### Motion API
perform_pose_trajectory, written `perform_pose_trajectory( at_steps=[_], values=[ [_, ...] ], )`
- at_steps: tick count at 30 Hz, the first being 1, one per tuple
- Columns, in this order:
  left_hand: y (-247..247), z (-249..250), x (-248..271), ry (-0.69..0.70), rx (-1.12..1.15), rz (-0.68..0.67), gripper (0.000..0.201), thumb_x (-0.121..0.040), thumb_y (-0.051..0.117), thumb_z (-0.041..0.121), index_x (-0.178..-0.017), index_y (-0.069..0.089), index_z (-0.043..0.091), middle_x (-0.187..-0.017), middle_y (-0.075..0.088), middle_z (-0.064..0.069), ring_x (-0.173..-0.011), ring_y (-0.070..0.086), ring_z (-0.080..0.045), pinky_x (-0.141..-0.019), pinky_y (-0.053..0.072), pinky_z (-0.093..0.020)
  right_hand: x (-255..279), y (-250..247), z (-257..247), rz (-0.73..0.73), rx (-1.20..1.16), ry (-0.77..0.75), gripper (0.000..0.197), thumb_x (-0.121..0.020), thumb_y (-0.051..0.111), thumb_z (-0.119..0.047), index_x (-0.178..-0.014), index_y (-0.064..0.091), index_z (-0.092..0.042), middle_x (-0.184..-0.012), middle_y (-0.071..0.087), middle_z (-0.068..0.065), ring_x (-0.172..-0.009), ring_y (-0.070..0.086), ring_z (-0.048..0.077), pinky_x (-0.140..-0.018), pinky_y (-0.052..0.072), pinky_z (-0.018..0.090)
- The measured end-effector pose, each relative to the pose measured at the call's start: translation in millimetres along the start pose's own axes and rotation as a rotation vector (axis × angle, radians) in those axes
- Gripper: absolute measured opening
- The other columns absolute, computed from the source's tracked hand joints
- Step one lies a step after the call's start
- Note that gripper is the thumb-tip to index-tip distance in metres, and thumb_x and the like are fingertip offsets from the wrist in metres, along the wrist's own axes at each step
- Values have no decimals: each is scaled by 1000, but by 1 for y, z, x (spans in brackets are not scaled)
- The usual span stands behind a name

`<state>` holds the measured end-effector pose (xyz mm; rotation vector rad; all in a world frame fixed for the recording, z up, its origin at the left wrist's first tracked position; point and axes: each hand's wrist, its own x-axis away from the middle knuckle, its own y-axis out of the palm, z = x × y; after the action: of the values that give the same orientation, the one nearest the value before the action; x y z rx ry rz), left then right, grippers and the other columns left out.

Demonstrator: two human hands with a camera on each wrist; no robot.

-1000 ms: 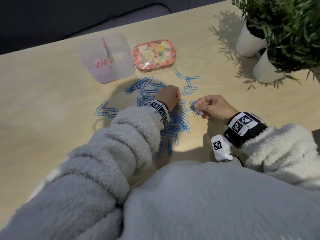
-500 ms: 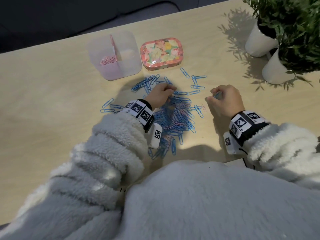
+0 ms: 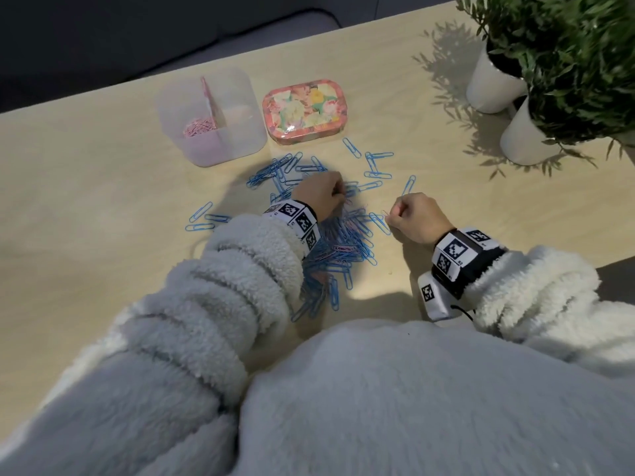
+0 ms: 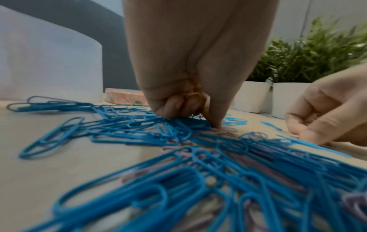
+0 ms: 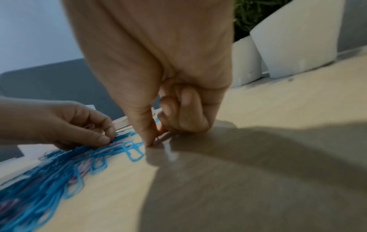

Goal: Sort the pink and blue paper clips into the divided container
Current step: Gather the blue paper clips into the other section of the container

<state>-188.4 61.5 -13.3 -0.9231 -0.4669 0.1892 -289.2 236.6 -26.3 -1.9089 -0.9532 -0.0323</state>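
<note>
A pile of blue and pink paper clips (image 3: 343, 242) lies on the table in front of me. My left hand (image 3: 340, 197) is curled down on the pile's far side, its thumb tip (image 4: 217, 124) pressing onto a pink clip (image 4: 224, 131). A pink clip loop (image 5: 90, 125) shows inside its curled fingers. At the pile's right edge, my right hand (image 3: 391, 214) pinches a pink clip (image 5: 160, 138) against the table. The clear divided container (image 3: 240, 139) stands behind the pile, with pink clips (image 3: 199, 127) in its left compartment.
A floral tin (image 3: 304, 111) sits right of the container. Two white plant pots (image 3: 491, 87) stand at the far right. Loose blue clips (image 3: 378, 164) lie scattered behind the hands and at the left (image 3: 202, 219). Bare table extends to the left.
My right hand has dropped from near a loose blue clip back to the pile's right edge and pinched a pink clip. The left hand has stayed on the pile's far side.
</note>
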Motion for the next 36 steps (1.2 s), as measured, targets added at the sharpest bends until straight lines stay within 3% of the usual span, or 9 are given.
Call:
perform_pose_trajectory(
  at_steps=[5,9,11,14,18,22,28,31,36],
  values=[
    [-3,0,3,47,3,49,14,-89,54,19,-98,61,12,-98,62,-11,-87,56,-26,-68,37,-29,-2,-3,-4,-72,-29,-7,15,-78,60,-9,-65,54,-12,-68,59,9,-72,57,27,-68,43,30],
    [7,3,9,100,-37,3,14,-87,56,26,-96,61,16,-97,63,-3,-86,59,-20,-68,40,-27,-8,-5,-12,-39,-472,8,24,-80,55,2,-71,49,-19,-62,55,8,-41,51,12,-45,38,25],
    [9,2,10,93,-18,67,16,-89,53,24,-100,59,15,-100,63,-4,-90,59,-22,-69,40,-27,-12,-4,-19,-47,-674,58,28,-83,43,10,-76,51,-16,-67,56,10,-36,51,6,-36,33,13],
    [7,1,8,96,-84,104,18,-91,49,21,-105,57,14,-108,59,-7,-96,57,-25,-72,42,-31,-16,-5,-32,-86,-754,87,27,-88,41,6,-73,51,-13,-66,54,9,-33,46,4,-33,29,10],
    [6,1,0,80,-191,-30,17,-89,53,18,-103,58,9,-111,53,-12,-103,55,-30,-83,49,-44,-25,-3,-31,-124,-446,-85,22,-85,49,1,-73,51,-18,-61,51,0,-43,48,3,-49,41,20],
    [10,-1,0,56,-298,-52,19,-89,53,9,-107,49,4,-115,48,-14,-104,54,-33,-81,48,-46,-30,-2,-24,-168,35,-275,18,-78,60,-10,-79,52,-26,-70,54,-2,-68,50,20,-73,46,35],
    [-12,-16,21,-37,268,84,15,-93,50,16,-103,56,6,-92,55,-2,-83,51,-16,-74,41,-23,-31,6,-26,-214,64,-345,15,-73,71,-20,-84,62,-24,-80,60,1,-76,54,21,-74,45,34],
    [-27,-30,29,-137,562,92,16,-96,45,15,-101,59,10,-75,51,4,-61,44,-8,-51,37,-8,-32,9,-30,-227,125,-367,11,-76,70,-20,-79,60,-22,-77,57,-1,-76,52,20,-71,42,32],
    [-33,-49,31,-453,929,67,31,-94,40,20,-64,45,15,-62,45,-2,-54,39,-15,-50,27,-25,-33,5,-33,-273,220,-378,9,-82,63,-15,-79,55,-12,-78,56,4,-76,52,23,-69,39,32]
  ],
)
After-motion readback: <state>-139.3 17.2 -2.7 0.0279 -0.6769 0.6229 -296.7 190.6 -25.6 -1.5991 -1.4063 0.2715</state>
